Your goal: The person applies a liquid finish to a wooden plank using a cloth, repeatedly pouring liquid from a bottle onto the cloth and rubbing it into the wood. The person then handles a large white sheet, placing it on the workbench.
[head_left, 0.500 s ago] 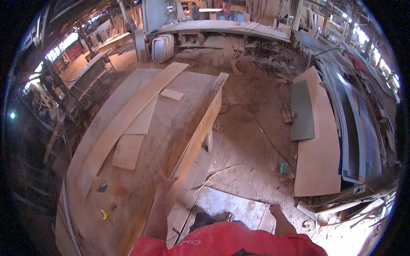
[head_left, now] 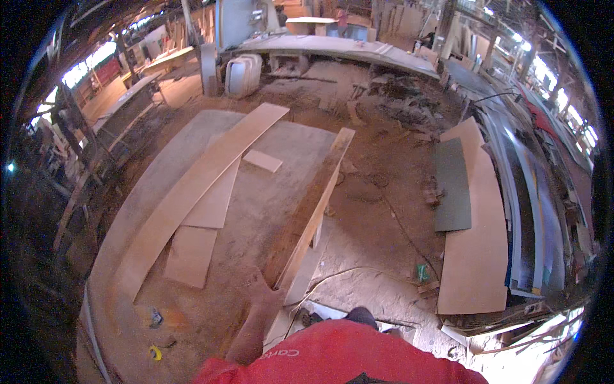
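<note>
My left hand (head_left: 262, 296) is at the right edge of a large wooden workbench (head_left: 256, 217), fingers apart, with nothing visible in it. It seems to rest on the bench edge, though contact is hard to make out. Left of it on the bench top lies a long, narrow board (head_left: 204, 189). Partly under this board are two shorter light panels, an upper panel (head_left: 215, 201) and a lower panel (head_left: 192, 256). A small rectangular offcut (head_left: 263, 161) lies apart near the far end. Toward the near left sit a yellow tape measure (head_left: 155, 352) and a small grey-blue object (head_left: 155, 318). My right hand is out of sight.
Right of the bench, a cable (head_left: 364, 269) crosses the dusty floor. Farther right, a tan sheet (head_left: 476, 256) and a grey-green panel (head_left: 452, 185) lean beside stacked sheets (head_left: 524, 205). A long table (head_left: 339, 43) stands at the back, with a person (head_left: 342, 22) beyond.
My view has shifted, so the bench appears lower. My left hand remains by the bench edge. My right hand, earlier closed at the lower right, has left the view.
</note>
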Motion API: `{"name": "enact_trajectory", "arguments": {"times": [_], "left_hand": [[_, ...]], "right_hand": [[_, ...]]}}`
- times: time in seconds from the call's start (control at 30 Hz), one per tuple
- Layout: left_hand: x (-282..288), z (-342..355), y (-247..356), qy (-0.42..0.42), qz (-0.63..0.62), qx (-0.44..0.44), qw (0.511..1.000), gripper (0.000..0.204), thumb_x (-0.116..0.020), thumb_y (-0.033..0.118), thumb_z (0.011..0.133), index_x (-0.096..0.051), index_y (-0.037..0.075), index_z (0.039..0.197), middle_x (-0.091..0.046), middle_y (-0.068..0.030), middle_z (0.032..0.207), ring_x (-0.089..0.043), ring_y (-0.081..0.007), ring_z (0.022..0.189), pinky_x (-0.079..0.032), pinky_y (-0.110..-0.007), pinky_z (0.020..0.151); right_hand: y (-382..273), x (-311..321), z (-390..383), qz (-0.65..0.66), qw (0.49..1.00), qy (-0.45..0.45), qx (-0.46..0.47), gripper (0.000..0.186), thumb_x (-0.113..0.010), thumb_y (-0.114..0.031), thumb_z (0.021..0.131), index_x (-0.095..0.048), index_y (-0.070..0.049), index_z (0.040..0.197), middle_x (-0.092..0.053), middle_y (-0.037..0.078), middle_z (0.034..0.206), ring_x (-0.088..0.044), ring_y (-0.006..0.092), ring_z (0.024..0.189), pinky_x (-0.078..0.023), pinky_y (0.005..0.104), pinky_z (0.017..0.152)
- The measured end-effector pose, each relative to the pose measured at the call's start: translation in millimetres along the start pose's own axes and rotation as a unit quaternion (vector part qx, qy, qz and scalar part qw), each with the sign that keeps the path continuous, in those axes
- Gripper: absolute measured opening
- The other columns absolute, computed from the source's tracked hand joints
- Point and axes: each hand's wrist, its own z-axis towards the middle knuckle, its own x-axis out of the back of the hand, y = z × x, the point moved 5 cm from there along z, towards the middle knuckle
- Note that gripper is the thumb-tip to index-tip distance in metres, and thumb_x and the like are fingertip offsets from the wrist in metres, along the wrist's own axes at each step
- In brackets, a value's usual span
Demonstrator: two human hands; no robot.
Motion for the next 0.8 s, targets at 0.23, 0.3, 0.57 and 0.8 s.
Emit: {"name": "enact_trajectory", "arguments": {"times": [0.23,0.3,0.57,0.8], "left_hand": [[-93,39,-57,0.062,-0.015,-0.022,0.998,0.120,-0.083,0.051,0.078,-0.016,0.004,0.165,-0.050,-0.0230,0.148,-0.054,-0.0424,0.132,-0.040,-0.061,0.112],[-91,36,-67,0.041,-0.030,0.005,0.999,0.118,-0.083,0.049,0.079,-0.017,0.006,0.166,-0.051,-0.0208,0.146,-0.055,-0.0408,0.132,-0.036,-0.064,0.114],[-53,27,-49,0.022,0.019,0.030,0.999,0.114,-0.085,0.044,0.076,-0.022,0.009,0.165,-0.045,-0.0175,0.156,-0.044,-0.0386,0.144,-0.011,-0.076,0.120],[-63,25,-57,0.014,-0.085,0.082,0.993,0.115,-0.087,0.041,0.072,-0.025,0.014,0.165,-0.052,-0.0196,0.147,-0.050,-0.0424,0.137,-0.026,-0.069,0.119]], "right_hand": [[-137,150,129,-0.035,0.986,0.149,0.064,0.039,-0.062,-0.039,0.096,-0.078,-0.005,0.106,-0.075,0.023,0.105,-0.073,0.0434,0.094,-0.057,0.0524,0.085],[-253,217,176,-0.205,0.972,0.092,0.063,0.034,-0.060,-0.031,0.097,-0.077,-0.004,0.106,-0.073,0.024,0.103,-0.072,0.0418,0.098,-0.056,0.0508,0.087],[-488,336,329,-0.303,0.859,0.135,0.391,0.078,-0.083,-0.023,0.076,-0.054,-0.017,0.149,-0.057,0.009,0.147,-0.049,0.0333,0.139,-0.038,0.0503,0.114],[-555,329,410,-0.481,0.734,-0.028,0.479,0.105,-0.086,-0.037,0.074,-0.030,-0.025,0.163,-0.038,0.004,0.165,-0.031,0.0330,0.154,-0.019,0.0716,0.121]]}}
